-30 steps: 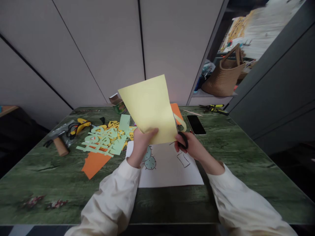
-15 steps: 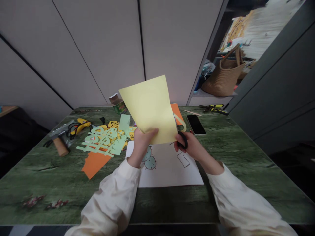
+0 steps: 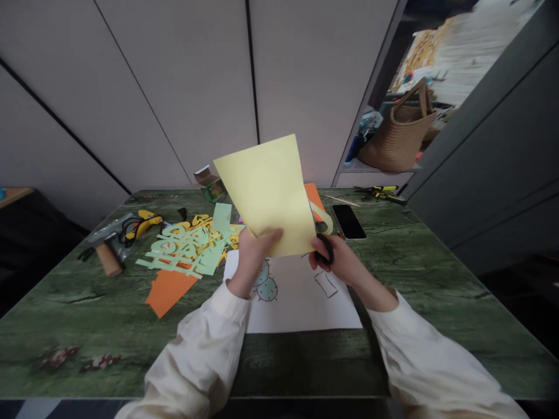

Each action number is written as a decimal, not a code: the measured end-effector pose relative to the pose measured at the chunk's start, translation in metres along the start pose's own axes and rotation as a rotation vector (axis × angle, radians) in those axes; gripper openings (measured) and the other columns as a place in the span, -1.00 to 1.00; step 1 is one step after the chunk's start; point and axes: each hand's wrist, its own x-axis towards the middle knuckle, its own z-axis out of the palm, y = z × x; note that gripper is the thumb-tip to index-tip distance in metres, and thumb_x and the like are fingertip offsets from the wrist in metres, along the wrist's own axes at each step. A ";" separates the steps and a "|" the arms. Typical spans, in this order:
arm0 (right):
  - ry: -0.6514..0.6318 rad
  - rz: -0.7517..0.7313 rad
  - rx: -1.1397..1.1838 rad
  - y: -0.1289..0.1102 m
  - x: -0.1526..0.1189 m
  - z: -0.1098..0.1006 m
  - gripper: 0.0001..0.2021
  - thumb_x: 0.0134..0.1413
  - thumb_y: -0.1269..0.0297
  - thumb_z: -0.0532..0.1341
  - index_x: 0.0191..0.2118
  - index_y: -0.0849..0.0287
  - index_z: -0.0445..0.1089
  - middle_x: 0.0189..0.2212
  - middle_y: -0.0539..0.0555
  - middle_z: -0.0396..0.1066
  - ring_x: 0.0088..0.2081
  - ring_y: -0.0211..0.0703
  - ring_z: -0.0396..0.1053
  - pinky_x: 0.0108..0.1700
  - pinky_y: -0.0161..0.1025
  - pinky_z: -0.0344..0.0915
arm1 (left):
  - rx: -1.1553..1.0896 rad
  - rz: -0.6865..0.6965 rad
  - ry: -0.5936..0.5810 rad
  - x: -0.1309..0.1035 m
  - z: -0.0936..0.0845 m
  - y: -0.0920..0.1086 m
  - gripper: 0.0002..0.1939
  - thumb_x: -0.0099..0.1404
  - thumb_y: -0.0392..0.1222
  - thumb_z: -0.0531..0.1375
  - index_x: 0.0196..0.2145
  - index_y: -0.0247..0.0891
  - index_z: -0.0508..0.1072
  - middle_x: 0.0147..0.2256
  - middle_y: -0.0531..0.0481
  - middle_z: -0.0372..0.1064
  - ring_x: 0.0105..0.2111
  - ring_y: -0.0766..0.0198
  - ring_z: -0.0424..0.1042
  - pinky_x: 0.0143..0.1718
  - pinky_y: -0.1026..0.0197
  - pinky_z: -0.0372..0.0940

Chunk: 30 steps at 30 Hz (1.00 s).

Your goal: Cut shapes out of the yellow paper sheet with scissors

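A pale yellow sheet of paper [image 3: 271, 192] is held up over the table. My left hand [image 3: 253, 253] grips its lower left edge, thumb across the front. My right hand [image 3: 334, 256] is closed around the black handles of scissors [image 3: 324, 249] at the lower right edge of the sheet. The blades are mostly hidden behind the paper. A narrow curled strip of yellow paper [image 3: 325, 220] hangs off the right edge, just above the scissors. Below both hands lies a white sheet [image 3: 301, 311] with drawn outlines and light blue round shapes.
Green and yellow paper cut-outs [image 3: 183, 244] heap up on the left, with orange paper [image 3: 170, 291] in front. Further left are a hammer [image 3: 108, 259] and a yellow-handled tool [image 3: 146, 222]. A phone [image 3: 348, 222], a thin stick [image 3: 343, 200] and pliers [image 3: 384, 195] lie on the right.
The yellow sheet has shifted very slightly to the right, and the curled strip beside it has moved a little. Both hands keep their grips.
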 end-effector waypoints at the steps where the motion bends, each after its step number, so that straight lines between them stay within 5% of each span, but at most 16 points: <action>1: 0.000 -0.001 0.005 0.000 0.000 0.000 -0.65 0.08 -0.04 0.09 -0.37 0.21 0.20 -0.69 -0.05 0.30 -0.75 -0.43 -0.01 -0.70 -0.38 -0.12 | 0.000 -0.008 0.003 0.000 0.000 0.001 -0.62 -0.14 -0.16 0.37 -0.32 -0.37 0.49 -0.29 -0.15 0.49 -0.36 0.19 0.46 -0.34 0.18 0.36; 30: 0.021 -0.049 -0.047 -0.004 -0.002 0.001 -0.63 0.13 -0.05 0.02 -0.43 0.19 0.18 -0.69 -0.04 0.25 -0.71 -0.41 0.03 -0.68 -0.35 -0.08 | 0.087 0.027 -0.030 -0.005 -0.001 0.006 -0.64 -0.10 -0.15 0.35 -0.30 -0.36 0.50 -0.31 -0.15 0.50 -0.35 0.15 0.47 -0.38 0.18 0.36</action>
